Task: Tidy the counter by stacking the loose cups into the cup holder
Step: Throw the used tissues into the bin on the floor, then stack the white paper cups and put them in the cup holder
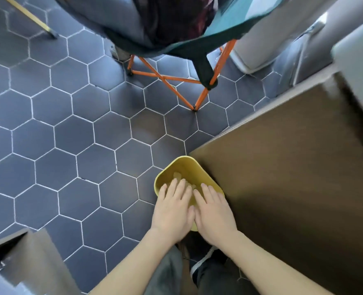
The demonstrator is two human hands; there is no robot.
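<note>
A yellow bin (181, 167) stands on the hexagon-tiled floor against the corner of a dark brown counter (293, 167). Pale crumpled pieces lie inside the bin. My left hand (173, 211) and my right hand (213, 213) hover side by side over the bin's near rim, palms down, fingers spread, holding nothing. No cups and no cup holder are in view.
A folding camp chair (176, 45) with orange legs and teal fabric stands on the floor ahead. A white appliance (267, 39) is at the upper right. Another dark cabinet corner (27, 252) sits at the lower left. My legs and shoes show below the hands.
</note>
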